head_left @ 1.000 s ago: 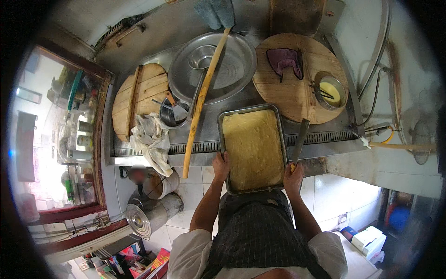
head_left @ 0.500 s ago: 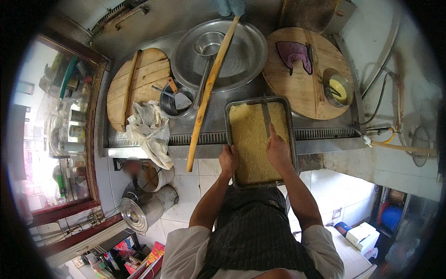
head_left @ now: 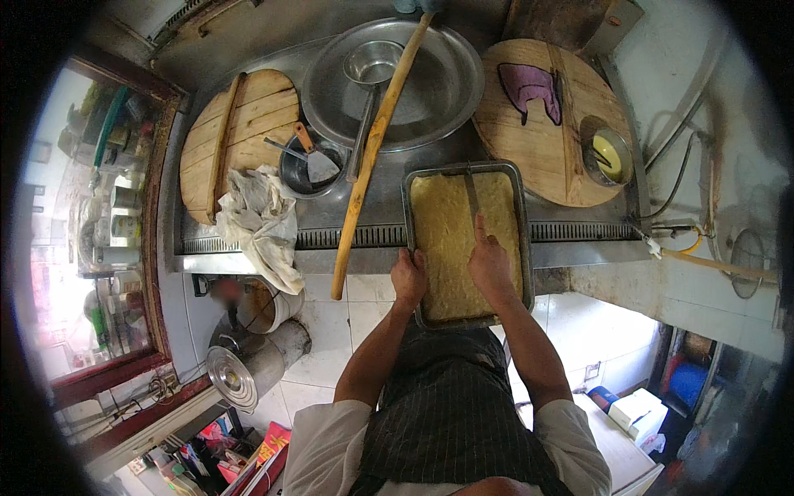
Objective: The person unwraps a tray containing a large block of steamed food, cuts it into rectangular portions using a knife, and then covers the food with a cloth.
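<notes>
A dark rectangular baking tray (head_left: pixel 526 248) rests over the counter's front edge, close to my apron. Inside it lies a flat yellow slab (head_left: pixel 447 248) that looks like dough or cake. My left hand (head_left: pixel 408 277) grips the tray's left rim, fingers closed. In my right hand (head_left: pixel 492 266) is a long-bladed knife (head_left: pixel 472 188), its handle hidden in the palm and the index finger stretched along the blade. The blade points away from me, its tip by the tray's far rim. Whether it cuts into the slab I cannot tell.
Left of the tray, a long wooden stick (head_left: pixel 364 178) slants across a wide metal basin (head_left: pixel 322 50) and a ladle (head_left: pixel 364 116). Round wooden lids (head_left: pixel 265 99) flank it, with a cloth (head_left: pixel 260 215), a scraper pot (head_left: pixel 294 178) and a bowl of yellow liquid (head_left: pixel 610 157).
My right hand and the knife have shifted slightly left over the slab. My left hand keeps its hold on the tray rim. The whole view has tilted a little.
</notes>
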Tool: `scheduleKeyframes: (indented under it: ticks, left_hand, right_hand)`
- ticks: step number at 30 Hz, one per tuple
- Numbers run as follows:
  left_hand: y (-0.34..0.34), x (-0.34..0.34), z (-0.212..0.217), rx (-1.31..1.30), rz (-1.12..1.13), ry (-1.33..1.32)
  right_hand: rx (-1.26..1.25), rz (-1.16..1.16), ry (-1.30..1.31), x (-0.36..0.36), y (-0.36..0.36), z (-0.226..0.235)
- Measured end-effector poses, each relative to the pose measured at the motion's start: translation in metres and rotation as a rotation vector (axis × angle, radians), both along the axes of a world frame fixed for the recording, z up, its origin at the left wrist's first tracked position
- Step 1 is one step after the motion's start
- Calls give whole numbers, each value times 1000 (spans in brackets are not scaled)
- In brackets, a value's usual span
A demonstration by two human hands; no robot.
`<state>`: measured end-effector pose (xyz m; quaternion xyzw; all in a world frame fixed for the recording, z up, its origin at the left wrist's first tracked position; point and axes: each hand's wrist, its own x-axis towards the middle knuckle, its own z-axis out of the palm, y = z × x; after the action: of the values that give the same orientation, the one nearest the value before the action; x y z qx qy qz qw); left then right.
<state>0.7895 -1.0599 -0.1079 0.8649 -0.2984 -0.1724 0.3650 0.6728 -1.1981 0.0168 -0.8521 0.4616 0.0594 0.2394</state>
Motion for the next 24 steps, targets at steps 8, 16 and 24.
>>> scheduleKeyframes:
  ticks: [8,16,24]
  left_hand:
    - [0,-2,-1,-113,51,-5]
    - [0,-3,0,-100,77,31]
    - [0,-6,-1,-136,111,-68]
  right_hand:
    - [-23,46,59,7,-12,1]
    - [23,99,108,14,-15,7]
    - [8,110,131,2,5,15]
